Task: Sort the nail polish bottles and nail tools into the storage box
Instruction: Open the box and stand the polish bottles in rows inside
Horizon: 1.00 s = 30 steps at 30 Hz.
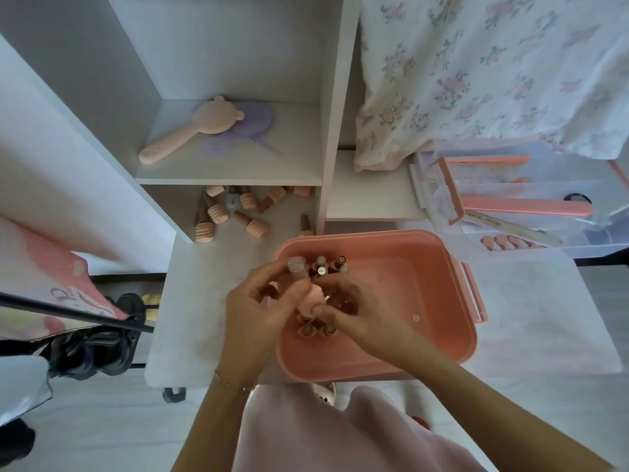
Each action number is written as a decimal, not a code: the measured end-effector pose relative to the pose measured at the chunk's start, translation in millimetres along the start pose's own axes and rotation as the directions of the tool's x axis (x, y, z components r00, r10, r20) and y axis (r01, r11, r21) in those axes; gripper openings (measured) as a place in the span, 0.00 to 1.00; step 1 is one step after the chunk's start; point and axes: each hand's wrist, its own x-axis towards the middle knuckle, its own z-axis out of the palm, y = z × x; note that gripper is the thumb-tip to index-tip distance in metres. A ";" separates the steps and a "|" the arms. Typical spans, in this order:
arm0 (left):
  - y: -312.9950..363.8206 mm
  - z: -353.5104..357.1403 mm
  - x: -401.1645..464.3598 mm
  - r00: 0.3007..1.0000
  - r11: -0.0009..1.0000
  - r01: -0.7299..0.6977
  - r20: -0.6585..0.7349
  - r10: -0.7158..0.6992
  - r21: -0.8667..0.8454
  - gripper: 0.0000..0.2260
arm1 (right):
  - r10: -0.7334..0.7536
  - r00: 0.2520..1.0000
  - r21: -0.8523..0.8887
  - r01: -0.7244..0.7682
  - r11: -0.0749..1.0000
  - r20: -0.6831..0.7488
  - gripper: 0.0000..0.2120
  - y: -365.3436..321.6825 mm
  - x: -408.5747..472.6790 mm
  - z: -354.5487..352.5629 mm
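A pink storage box (pixel 425 338) stands on the white table just in front of me. Several nail polish bottles (pixel 326 265) stand upright in its left part. Both hands meet over the box's left side. My left hand (pixel 262 308) grips nail polish bottles, one clear cap sticking up above its fingers. My right hand (pixel 354 311) pinches a pink-capped bottle (pixel 311 303) between the two hands. More pink-capped bottles (pixel 235 212) lie scattered in the low shelf compartment behind the box.
A clear organiser tray (pixel 531 206) with nail files and toe separators lies at the right. A pink hand mirror (pixel 197 127) rests on the upper shelf. Floral fabric (pixel 493 69) hangs at the back right. Dark shoes (pixel 98 349) sit on the floor at the left.
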 end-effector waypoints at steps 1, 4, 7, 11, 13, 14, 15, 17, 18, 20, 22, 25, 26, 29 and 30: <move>2.4 3.0 -2.2 1.000 1.000 -0.028 0.006 0.028 -0.006 0.11 | -0.020 0.999 0.005 0.021 1.000 -0.030 0.12 0.0 -1.2 1.0; 4.8 8.0 -5.9 0.995 0.995 -0.094 0.024 0.094 0.017 0.10 | -0.039 0.996 -0.021 0.038 0.999 -0.078 0.08 3.3 -6.1 -3.1; 2.0 6.9 -5.1 0.987 0.991 -0.136 0.084 0.136 -0.001 0.06 | -0.004 0.999 -0.034 0.002 0.999 -0.051 0.08 6.4 -14.0 -13.7; -17.9 6.0 3.2 0.997 0.993 -0.075 -0.005 0.076 0.092 0.07 | 0.043 0.998 0.136 -0.036 0.990 -0.050 0.09 13.0 -28.2 -27.7; -32.6 7.5 6.8 0.997 0.994 0.009 -0.082 0.000 0.108 0.07 | 0.113 0.987 0.338 -0.067 0.939 -0.118 0.10 21.7 -34.1 -34.7; -40.6 8.5 7.9 0.993 0.993 0.052 -0.108 -0.041 0.103 0.07 | 0.166 0.976 0.448 -0.088 0.890 -0.139 0.11 26.5 -36.0 -37.9; -48.7 9.7 8.1 0.989 0.990 0.096 -0.123 -0.083 0.102 0.09 | 0.221 0.964 0.538 -0.110 0.836 -0.147 0.12 31.5 -37.3 -40.6; -62.6 13.0 7.1 0.983 0.978 0.157 -0.119 -0.141 0.134 0.16 | 0.311 0.941 0.641 -0.157 0.751 -0.134 0.12 41.1 -38.1 -45.1; -67.1 14.6 5.7 0.983 0.974 0.163 -0.108 -0.147 0.155 0.19 | 0.338 0.933 0.666 -0.178 0.725 -0.119 0.11 45.7 -38.6 -47.1; -71.2 17.7 3.9 0.988 0.973 0.137 -0.092 -0.121 0.188 0.21 | 0.340 0.935 0.680 -0.187 0.709 -0.097 0.10 51.9 -38.2 -50.2; -72.9 19.9 3.9 0.989 0.972 0.126 -0.107 -0.107 0.199 0.20 | 0.318 0.944 0.666 -0.182 0.724 -0.087 0.11 54.9 -37.6 -51.6; -73.9 21.8 3.6 0.985 0.974 0.127 -0.137 -0.103 0.188 0.20 | 0.306 0.947 0.568 -0.201 0.798 -0.095 0.14 57.0 -35.5 -52.1; -74.2 22.0 3.5 0.985 0.974 0.126 -0.140 -0.101 0.187 0.20 | 0.300 0.948 0.500 -0.209 0.840 -0.108 0.14 57.3 -34.1 -52.6; -75.4 21.4 5.5 0.984 0.972 0.133 -0.145 -0.105 0.196 0.20 | 0.260 0.954 0.138 -0.240 0.961 -0.151 0.08 57.9 -30.1 -54.7; -75.6 20.8 7.4 0.984 0.970 0.132 -0.149 -0.102 0.202 0.19 | 0.257 0.955 0.004 -0.260 0.966 -0.145 0.07 58.8 -29.0 -55.1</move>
